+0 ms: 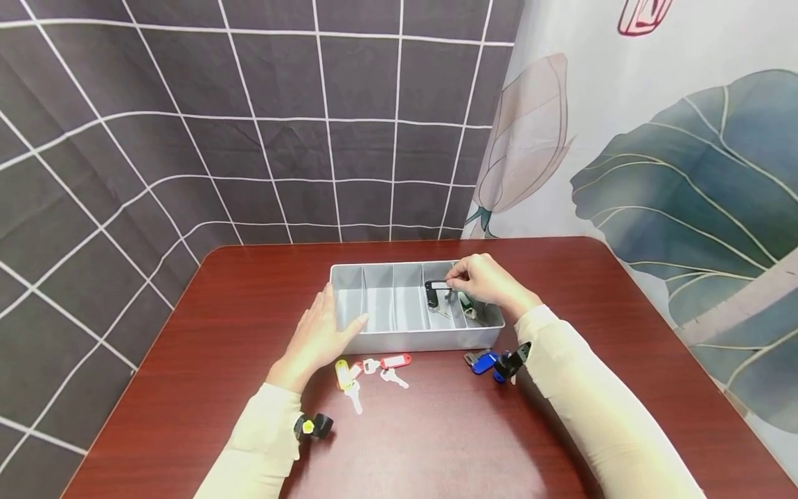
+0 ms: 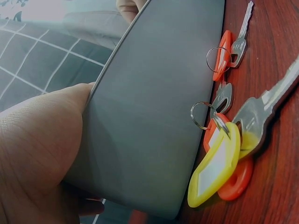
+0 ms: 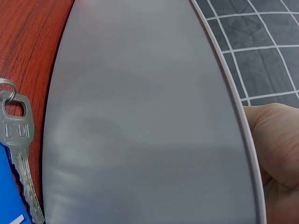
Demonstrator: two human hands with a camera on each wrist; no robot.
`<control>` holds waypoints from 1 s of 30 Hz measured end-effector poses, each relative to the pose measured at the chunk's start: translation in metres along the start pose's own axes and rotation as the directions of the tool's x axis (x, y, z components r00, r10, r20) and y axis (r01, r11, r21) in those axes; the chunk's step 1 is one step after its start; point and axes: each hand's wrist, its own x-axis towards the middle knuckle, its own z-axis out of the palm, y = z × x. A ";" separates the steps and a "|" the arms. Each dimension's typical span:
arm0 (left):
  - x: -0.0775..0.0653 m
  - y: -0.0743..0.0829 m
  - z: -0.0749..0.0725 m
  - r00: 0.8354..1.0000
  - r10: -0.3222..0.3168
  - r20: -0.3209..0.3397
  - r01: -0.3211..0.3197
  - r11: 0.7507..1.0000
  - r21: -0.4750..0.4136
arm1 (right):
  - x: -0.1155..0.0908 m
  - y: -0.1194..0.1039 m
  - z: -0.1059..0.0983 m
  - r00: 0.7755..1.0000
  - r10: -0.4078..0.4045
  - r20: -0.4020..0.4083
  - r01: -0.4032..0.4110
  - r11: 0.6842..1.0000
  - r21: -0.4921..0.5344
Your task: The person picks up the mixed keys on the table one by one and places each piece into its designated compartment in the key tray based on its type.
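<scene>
A grey divided tray (image 1: 411, 340) sits on the table. My left hand (image 1: 319, 331) rests against its left end, fingers extended and thumb over the front wall. Over the right part of the tray, my right hand (image 1: 485, 278) pinches a black key tag (image 1: 440, 285) with a white label, thumb and forefinger at its right end. Another black key tag (image 1: 432, 298) with a key lies in the compartment below. The rightmost compartment has a green key tag (image 1: 465, 301) in it. In the right wrist view, the tray's wall (image 3: 140, 130) hides the fingertips.
In front of the tray's left half lie a yellow key tag (image 1: 342, 374), a red key tag (image 1: 395, 361) and another red one (image 2: 216, 133), with keys. Blue key tags (image 1: 484, 362) lie near its front right corner. Behind the table (image 1: 262, 291) hangs a grid-patterned curtain (image 1: 280, 152).
</scene>
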 end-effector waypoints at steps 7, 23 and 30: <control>0.001 0.000 -0.001 1.000 0.000 0.008 0.000 1.000 0.008 | -0.001 0.001 0.001 1.000 -0.012 -0.013 0.012 1.000 -0.012; -0.001 0.001 0.000 1.000 0.003 0.004 -0.003 1.000 0.000 | -0.026 -0.001 -0.002 0.992 0.036 -0.125 -0.026 0.996 0.080; 0.000 0.001 -0.001 1.000 -0.013 0.016 0.013 1.000 0.007 | -0.038 0.002 -0.001 0.985 0.066 -0.159 -0.057 0.996 0.061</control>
